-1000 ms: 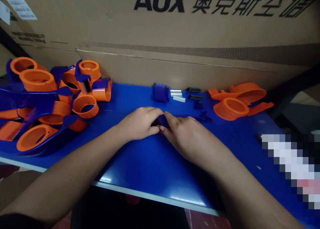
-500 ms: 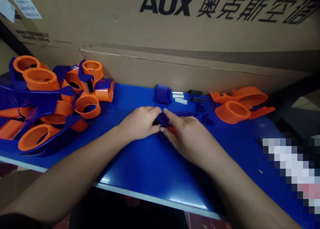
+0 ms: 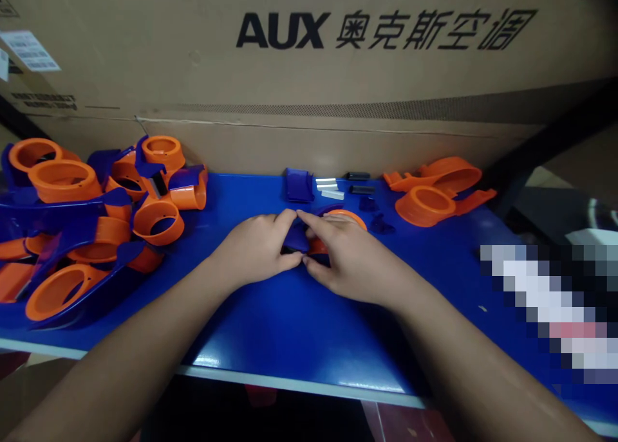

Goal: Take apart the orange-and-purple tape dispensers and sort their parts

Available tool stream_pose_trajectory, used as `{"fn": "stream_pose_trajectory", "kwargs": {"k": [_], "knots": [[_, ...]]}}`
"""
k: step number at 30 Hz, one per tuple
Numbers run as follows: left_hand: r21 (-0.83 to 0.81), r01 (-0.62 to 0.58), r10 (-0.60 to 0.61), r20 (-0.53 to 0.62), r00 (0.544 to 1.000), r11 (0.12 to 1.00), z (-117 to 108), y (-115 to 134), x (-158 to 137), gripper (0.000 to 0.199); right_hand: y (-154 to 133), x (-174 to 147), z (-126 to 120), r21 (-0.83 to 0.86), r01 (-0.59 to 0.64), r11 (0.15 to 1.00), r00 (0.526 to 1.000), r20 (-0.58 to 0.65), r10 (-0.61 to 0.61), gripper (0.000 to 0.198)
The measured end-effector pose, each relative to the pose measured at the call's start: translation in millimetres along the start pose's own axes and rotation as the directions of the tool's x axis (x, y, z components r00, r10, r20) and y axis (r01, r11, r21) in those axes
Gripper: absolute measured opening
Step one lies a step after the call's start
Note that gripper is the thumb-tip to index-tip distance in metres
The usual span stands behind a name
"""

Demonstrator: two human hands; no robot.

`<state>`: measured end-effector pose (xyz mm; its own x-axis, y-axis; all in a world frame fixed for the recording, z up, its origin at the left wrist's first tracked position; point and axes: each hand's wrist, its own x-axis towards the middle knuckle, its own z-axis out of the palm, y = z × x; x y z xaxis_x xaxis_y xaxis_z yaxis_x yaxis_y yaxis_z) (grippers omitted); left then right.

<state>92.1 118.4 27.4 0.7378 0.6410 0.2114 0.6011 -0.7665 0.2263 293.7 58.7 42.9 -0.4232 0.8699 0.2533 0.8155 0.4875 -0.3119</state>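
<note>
**Purple-and-orange piece gripped by both hands, mid-table; loose parts unfitted**

Head view, the only one. The purple-and-orange piece (image 3: 316, 245) is held at the middle of the blue table (image 3: 290, 339), between the two hands. Its purple end is pinched by the left hand (image 3: 261, 246), thumb below, fingers above. Its orange part is gripped by the right hand (image 3: 355, 255), thumb on the near side; an orange rim shows just behind the knuckles. Index fingertips meet, or nearly; contact cannot be told. Most of the piece is covered, so how firmly the parts are seated cannot be told.

Progress, as judged: purple and orange parts are together in the hands, but whether the joining is finished is not shown. At left, a pile of orange-and-purple pieces (image 3: 111, 230) is stacked, many apparently combined.

Left unfitted, by the look of it: behind the hands, a purple block (image 3: 299, 184), white strips (image 3: 332, 195), black strips (image 3: 362, 189) and small dark purple parts (image 3: 381, 224); to the right, orange ring parts (image 3: 425, 205), with no purple seen on them. None of these is touched. A large carton (image 3: 290, 82) is stood along the back.
</note>
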Motion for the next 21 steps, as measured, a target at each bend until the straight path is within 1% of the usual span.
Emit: {"fn": "stream_pose_trajectory", "kwargs": {"k": [3, 6, 8, 10, 11, 13, 15, 17, 21], "knots": [[-0.007, -0.008, 0.009, 0.020, 1.000, 1.000, 1.0, 1.6, -1.0, 0.058, 4.5, 0.5, -1.2, 0.061, 0.033, 0.998, 0.999, 0.029, -0.035, 0.076], [-0.035, -0.016, 0.019, 0.068, 0.998, 0.999, -3.0, 3.2, -2.9, 0.068, 10.7, 0.9, -0.7, 0.092, 0.036, 0.995, 0.998, 0.038, -0.040, 0.081], [-0.072, -0.033, 0.040, 0.094, 0.995, 0.997, -10.1, 3.2, -4.5, 0.067, 13.7, 1.0, 0.3, 0.113, 0.039, 0.993, 0.998, 0.034, -0.043, 0.082], [-0.125, -0.086, 0.095, 0.065, 0.993, 0.988, -18.8, 2.5, -5.3, 0.057, 15.1, 1.1, 2.0, 0.148, 0.066, 0.987, 0.997, 0.024, -0.070, 0.085], [-0.153, -0.134, 0.139, 0.023, 0.990, 0.979, -22.5, 2.2, -5.3, 0.050, 15.2, 1.2, 3.2, 0.170, 0.085, 0.982, 0.996, 0.017, -0.089, 0.086], [-0.196, -0.253, 0.239, -0.090, 0.967, 0.947, -26.5, 2.2, -4.7, 0.034, 14.8, 1.5, 6.2, 0.205, 0.122, 0.971, 0.992, 0.000, -0.125, 0.088], [-0.200, -0.341, 0.312, -0.166, 0.936, 0.918, -24.8, 3.1, -3.9, 0.023, 14.6, 1.8, 9.8, 0.221, 0.154, 0.963, 0.988, -0.017, -0.154, 0.090], [-0.174, -0.362, 0.334, -0.168, 0.927, 0.916, -19.2, 4.3, -3.5, 0.016, 15.1, 2.0, 13.1, 0.224, 0.177, 0.958, 0.984, -0.038, -0.173, 0.093], [-0.117, -0.324, 0.311, -0.120, 0.943, 0.939, -8.0, 6.0, -3.0, 0.014, 16.1, 1.7, 16.4, 0.224, 0.177, 0.959, 0.984, -0.053, -0.169, 0.098]]}}
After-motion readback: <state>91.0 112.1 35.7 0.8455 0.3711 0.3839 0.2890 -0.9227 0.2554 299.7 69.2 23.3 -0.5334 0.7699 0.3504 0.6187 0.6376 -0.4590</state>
